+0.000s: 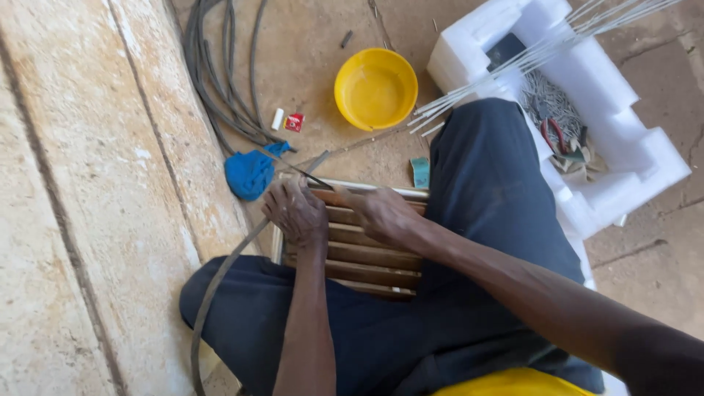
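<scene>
Head view, looking down at a seated person's lap, dark trousers (484, 183), legs apart. Between the knees sits a wooden slatted frame (359, 249), brown slats running left-right, pale rail at the far edge.

Left hand (297, 213) rests on the frame's far left corner, fingers curled shut around a thin dark strip (315, 178) that pokes out toward the upper right. Right hand (381, 213) lies on the slats just beside the left, fingers bent and pressing near the top rail; can't tell if it pinches anything.

A long grey rubber strip (220, 279) runs from under the left hand down along the left thigh to the bottom edge.

On the floor (308, 66): blue cloth (249, 172) just left of the frame, touching a bunch of dark cables (220, 81) that leads up to the top edge. Small white cylinder (277, 119) and small red packet (294, 122) side by side near the cables. Yellow bowl (375, 88) beyond the frame, apart from it. Teal scrap (420, 172) by the frame's far right corner.

Right side: white foam box (631, 147) against the right leg, holding a pile of grey nails (550, 103) and red-handled pliers (554, 136). Bundle of thin metal rods (513, 62) lies across the box, ends reaching the knee.

Left: pale stone step (95, 198).
</scene>
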